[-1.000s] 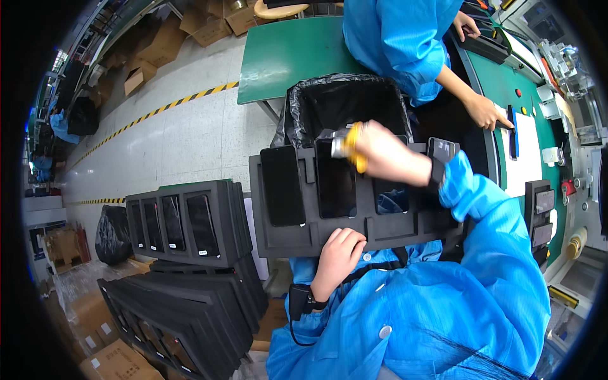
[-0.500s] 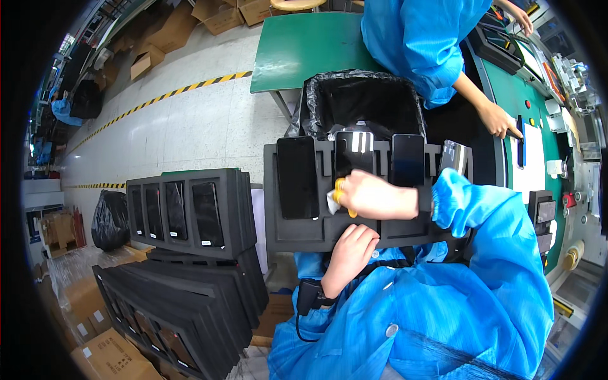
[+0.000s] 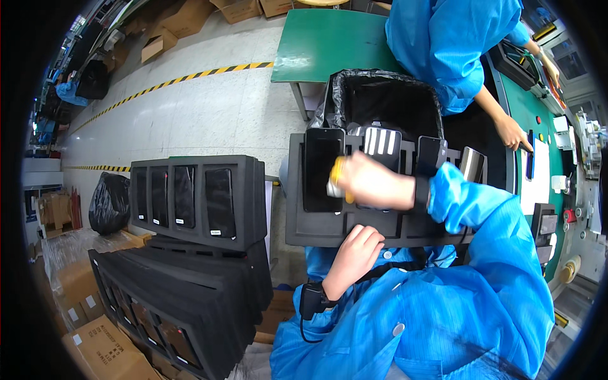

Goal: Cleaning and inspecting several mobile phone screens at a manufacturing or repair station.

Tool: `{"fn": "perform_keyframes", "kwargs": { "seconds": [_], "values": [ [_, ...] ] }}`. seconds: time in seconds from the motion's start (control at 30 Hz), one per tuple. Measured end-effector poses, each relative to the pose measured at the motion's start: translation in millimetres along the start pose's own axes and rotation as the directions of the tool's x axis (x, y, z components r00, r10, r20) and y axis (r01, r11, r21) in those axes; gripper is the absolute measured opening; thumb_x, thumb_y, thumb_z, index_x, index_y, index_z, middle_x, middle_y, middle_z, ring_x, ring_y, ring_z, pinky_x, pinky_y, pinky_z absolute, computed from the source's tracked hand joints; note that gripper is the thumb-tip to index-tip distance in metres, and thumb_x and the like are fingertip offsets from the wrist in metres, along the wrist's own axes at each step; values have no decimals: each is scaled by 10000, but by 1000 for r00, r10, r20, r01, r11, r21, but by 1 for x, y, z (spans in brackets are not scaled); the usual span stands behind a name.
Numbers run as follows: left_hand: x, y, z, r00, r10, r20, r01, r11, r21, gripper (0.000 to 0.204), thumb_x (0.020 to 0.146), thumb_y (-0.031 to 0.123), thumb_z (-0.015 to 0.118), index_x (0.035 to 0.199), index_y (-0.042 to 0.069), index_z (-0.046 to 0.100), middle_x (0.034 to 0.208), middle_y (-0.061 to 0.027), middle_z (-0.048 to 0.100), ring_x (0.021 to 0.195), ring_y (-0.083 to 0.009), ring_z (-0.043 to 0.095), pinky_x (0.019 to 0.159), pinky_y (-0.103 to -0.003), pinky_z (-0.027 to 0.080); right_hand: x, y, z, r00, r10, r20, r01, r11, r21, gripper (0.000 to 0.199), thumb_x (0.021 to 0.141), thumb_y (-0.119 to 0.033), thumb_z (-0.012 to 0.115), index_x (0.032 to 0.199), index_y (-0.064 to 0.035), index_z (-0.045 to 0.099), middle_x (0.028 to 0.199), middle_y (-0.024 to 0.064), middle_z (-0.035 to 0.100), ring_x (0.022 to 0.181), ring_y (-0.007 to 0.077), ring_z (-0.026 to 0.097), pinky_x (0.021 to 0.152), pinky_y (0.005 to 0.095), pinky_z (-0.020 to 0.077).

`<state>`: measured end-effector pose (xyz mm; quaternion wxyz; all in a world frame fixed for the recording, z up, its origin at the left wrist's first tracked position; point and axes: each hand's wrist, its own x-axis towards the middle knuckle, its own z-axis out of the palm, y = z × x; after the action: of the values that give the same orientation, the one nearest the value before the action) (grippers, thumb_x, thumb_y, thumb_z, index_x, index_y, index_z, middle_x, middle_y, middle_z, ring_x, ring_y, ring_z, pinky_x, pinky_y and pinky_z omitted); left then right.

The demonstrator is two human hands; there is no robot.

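A black foam tray [image 3: 310,229] lies across my front with phones in its slots. My right hand [image 3: 373,180], smeared by motion, is closed on a small white cloth [image 3: 332,189]. Yellow covers, apparently finger cots [image 3: 338,170], show at its fingertips. The cloth is at the right edge of the leftmost phone [image 3: 323,168]; whether it touches the glass I cannot tell. Under my right hand lies a second phone [image 3: 382,144], bright reflections on its screen. My left hand [image 3: 358,250] grips the tray's near edge, fingers bent over the rim, thumb hidden. Farther right are another phone [image 3: 430,152] and a shiny one [image 3: 472,163].
Stacked foam trays with phones [image 3: 190,237] stand at my left. Behind my tray is a bin lined with a black bag [image 3: 386,76], beside a green table [image 3: 335,41]. A co-worker's hand [image 3: 512,132] touches a phone on the right bench. Cartons [image 3: 107,348] sit lower left.
The view has shifted, so the tray appears farther right. My right hand with the cloth has moved left over the tray to the leftmost phone's edge. My left hand keeps its hold on the rim.
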<state>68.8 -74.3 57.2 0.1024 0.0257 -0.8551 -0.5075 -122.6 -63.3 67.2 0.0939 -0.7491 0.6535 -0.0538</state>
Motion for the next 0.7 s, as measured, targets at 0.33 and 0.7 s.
{"fn": "perform_keyframes", "kwargs": {
  "seconds": [0.33, 0.7],
  "values": [
    [-1, -8, 2, 1000, -4, 22, 5, 999, -43, 79, 799, 49, 647, 859, 19, 604, 864, -100, 576, 841, -282, 548, 779, -363, 468, 8, -1, -4, 971, -58, -231, 85, 991, 106, 145, 733, -130, 610, 843, -36, 610, 756, 109, 586, 692, 250, 607, 625, 370, 463],
    [-5, -8, 1, 999, -9, -36, 6, 998, -69, 73, 799, 43, 642, 852, 17, 600, 854, -100, 572, 816, -282, 539, 764, -362, 468, 66, 63, -15, 876, 244, -417, -178, 965, 192, 133, 694, -18, 605, 825, -7, 585, 758, 188, 576, 710, 388, 581, 650, 439, 494]
  ]
}}
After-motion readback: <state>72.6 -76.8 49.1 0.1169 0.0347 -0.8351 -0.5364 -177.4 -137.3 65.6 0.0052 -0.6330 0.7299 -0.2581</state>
